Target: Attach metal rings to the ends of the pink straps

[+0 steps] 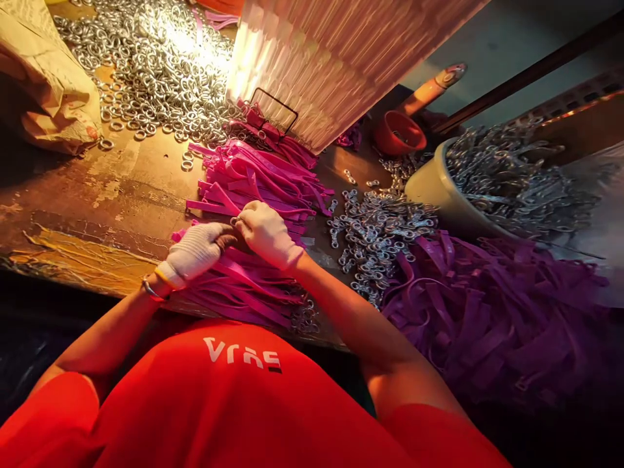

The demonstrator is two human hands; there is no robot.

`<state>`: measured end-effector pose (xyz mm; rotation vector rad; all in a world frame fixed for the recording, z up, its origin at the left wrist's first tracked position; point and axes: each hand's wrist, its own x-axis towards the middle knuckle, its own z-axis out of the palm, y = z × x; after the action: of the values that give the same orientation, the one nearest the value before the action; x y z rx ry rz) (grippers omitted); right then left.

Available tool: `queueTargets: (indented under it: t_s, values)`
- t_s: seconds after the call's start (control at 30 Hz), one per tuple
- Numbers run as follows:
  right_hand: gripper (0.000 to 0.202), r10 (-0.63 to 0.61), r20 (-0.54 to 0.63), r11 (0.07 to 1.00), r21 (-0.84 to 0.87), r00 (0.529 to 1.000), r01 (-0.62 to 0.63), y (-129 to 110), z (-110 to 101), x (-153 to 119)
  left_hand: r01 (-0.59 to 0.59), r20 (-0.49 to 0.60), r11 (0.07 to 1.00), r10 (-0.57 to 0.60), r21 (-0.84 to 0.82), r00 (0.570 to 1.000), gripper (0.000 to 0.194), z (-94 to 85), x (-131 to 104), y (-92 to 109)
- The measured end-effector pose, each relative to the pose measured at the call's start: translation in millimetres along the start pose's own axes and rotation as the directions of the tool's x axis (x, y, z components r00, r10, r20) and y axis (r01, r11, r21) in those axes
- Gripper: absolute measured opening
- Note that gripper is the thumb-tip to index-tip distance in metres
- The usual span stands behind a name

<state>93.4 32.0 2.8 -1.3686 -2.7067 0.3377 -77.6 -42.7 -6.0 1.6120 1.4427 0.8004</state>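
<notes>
Both my hands wear white gloves and meet over pink straps (263,175) on the worktable. My left hand (199,250) has its fingers bent together; what they pinch is hidden. My right hand (266,231) is closed on a small metal ring (234,221) at its fingertips, close to the left fingers. More pink straps (244,286) lie beneath and in front of the hands. A large heap of silver rings (170,71) spreads behind the straps, under bright light. Small metal clasps (370,234) are piled right of my right hand.
A cream bucket (439,172) of metal hooks stands at the right, near a red bowl (400,133). Purple straps (487,305) are heaped at the right. A corrugated panel (316,58) rises behind the straps. A paper sack (49,84) sits at the left on the wooden table (121,188).
</notes>
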Motion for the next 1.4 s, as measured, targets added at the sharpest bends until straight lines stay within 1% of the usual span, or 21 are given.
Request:
queueTargets:
  t_s: [0.03, 0.07, 0.13, 0.17, 0.23, 0.33, 0.37, 0.4, 0.47, 0.53, 0.6, 0.67, 0.77, 0.83, 0.9, 0.97, 1.07, 1.13, 1.2, 1.3, 1.4]
  values:
    - [0.024, -0.041, -0.024, 0.995, 0.091, 0.999, 0.043, -1.0, -3.6, -7.6, 0.045, -0.018, 0.988, -0.048, -0.148, 0.999, 0.023, -4.9, -1.3, -2.1]
    - [0.021, -0.089, -0.039, 0.980, 0.176, 0.995, 0.095, -3.0, -6.3, -15.6, 0.097, -0.035, 0.944, -0.114, -0.317, 0.993, 0.026, -8.8, -2.6, -3.1]
    - [0.017, -0.174, -0.043, 0.941, 0.288, 0.984, 0.179, -10.3, -8.1, -31.8, 0.154, -0.052, 0.759, -0.240, -0.633, 0.969, 0.027, -12.6, -5.6, -1.5]
    - [0.016, -0.196, -0.038, 0.928, 0.316, 0.980, 0.198, -15.2, -7.7, -39.3, 0.147, -0.060, 0.683, -0.270, -0.716, 0.961, 0.023, -12.9, -7.4, 1.0]
    - [0.014, -0.200, -0.034, 0.915, 0.351, 0.979, 0.199, -25.3, -6.7, -52.2, 0.129, -0.048, 0.561, -0.290, -0.818, 0.956, 0.014, -11.7, -11.5, 8.5]
    - [0.013, -0.181, -0.088, 0.858, 0.472, 0.979, 0.201, -33.9, -12.4, -66.1, 0.167, 0.057, 0.352, -0.301, -0.921, 0.952, 0.015, -9.9, -18.2, 23.8]
    - [0.013, -0.157, -0.131, 0.831, 0.518, 0.979, 0.202, -34.0, -16.8, -69.5, 0.178, 0.085, 0.301, -0.297, -0.937, 0.951, 0.015, -9.6, -20.4, 29.3]
    - [0.014, -0.119, -0.179, 0.809, 0.552, 0.977, 0.200, -33.0, -21.9, -72.4, 0.186, 0.098, 0.295, -0.288, -0.937, 0.953, 0.015, -9.2, -22.7, 34.7]
    - [0.017, -0.035, -0.260, 0.807, 0.563, 0.965, 0.181, -29.1, -31.9, -77.1, 0.193, 0.088, 0.403, -0.265, -0.895, 0.960, 0.021, -7.5, -27.2, 44.3]
    - [0.020, 0.003, -0.290, 0.863, 0.484, 0.957, 0.144, -26.4, -39.0, -81.0, 0.203, 0.082, 0.538, -0.240, -0.818, 0.967, 0.028, -4.1, -31.1, 51.1]
    - [0.023, -0.003, -0.254, 0.939, 0.332, 0.967, 0.090, -27.3, -42.5, -85.0, 0.225, 0.102, 0.631, -0.226, -0.742, 0.969, 0.034, 0.3, -34.0, 54.8]
    - [0.025, -0.005, -0.169, 0.989, 0.145, 0.986, 0.030, -31.3, -43.7, -89.7, 0.240, 0.125, 0.715, -0.210, -0.657, 0.970, 0.037, 3.7, -35.2, 55.8]
    - [0.027, -0.006, -0.053, 0.996, -0.090, 0.999, 0.001, -37.7, -43.8, -97.9, 0.190, 0.160, 0.885, -0.132, -0.426, 0.978, 0.040, 5.7, -34.2, 55.3]
    - [0.029, -0.007, -0.049, 0.986, -0.167, 0.999, -0.002, -39.0, -42.8, -103.1, 0.120, 0.170, 0.956, -0.075, -0.269, 0.983, 0.038, 6.2, -32.3, 55.3]
    - [0.030, 0.009, -0.081, 0.985, -0.173, 0.997, -0.023, -37.2, -40.3, -107.2, 0.082, 0.157, 0.979, -0.052, -0.188, 0.986, 0.036, 7.5, -30.3, 55.8]
    - [0.030, 0.029, -0.109, 0.994, -0.104, 0.994, -0.041, -33.7, -36.0, -110.4, 0.046, 0.144, 0.991, -0.028, -0.122, 0.989, 0.035, 9.3, -28.3, 56.5]
    - [0.029, 0.043, -0.152, 0.998, 0.062, 0.987, -0.034, -29.2, -26.5, -114.8, -0.090, 0.170, 0.996, 0.085, 0.019, 0.982, 0.030, 11.9, -25.5, 56.5]
    - [0.031, 0.067, -0.189, 0.992, 0.120, 0.980, -0.045, -28.3, -20.2, -117.9, -0.171, 0.194, 0.983, 0.155, 0.066, 0.969, 0.028, 14.1, -24.7, 55.0]
    - [0.031, 0.100, -0.212, 0.990, 0.121, 0.972, -0.075, -29.1, -16.0, -120.8, -0.207, 0.180, 0.974, 0.188, 0.091, 0.965, 0.029, 17.3, -25.2, 52.0]
    - [0.031, 0.123, -0.209, 0.990, 0.088, 0.970, -0.107, -31.3, -14.2, -124.3, -0.229, 0.164, 0.964, 0.206, 0.138, 0.965, 0.030, 22.4, -26.7, 45.5]
    - [0.033, 0.128, -0.191, 0.991, -0.004, 0.973, -0.131, -33.0, -14.2, -126.7, -0.259, 0.248, 0.952, 0.214, 0.165, 0.945, 0.027, 23.4, -25.9, 40.7]
